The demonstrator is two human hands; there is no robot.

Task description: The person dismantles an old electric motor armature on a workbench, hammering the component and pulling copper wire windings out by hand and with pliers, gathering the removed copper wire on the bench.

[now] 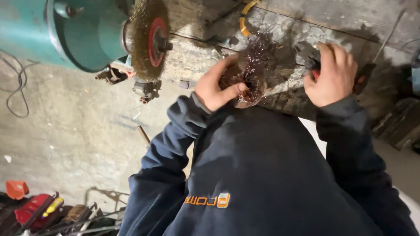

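My left hand grips a round metal part wound with reddish copper wire, thumb pressed into its middle, on the edge of a worn wooden bench. Loose strands of wire stick up from the winding. My right hand is closed on a dark tool with a red and black handle, held just to the right of the winding. The tool's working end is hidden by my fingers. My dark sweatshirt sleeves and chest fill the lower frame.
A teal bench grinder with a wire brush wheel stands at the upper left. Below it lies a concrete floor with a cable at the left. Red tools and metal rods sit at the lower left. A yellow ring lies on the bench.
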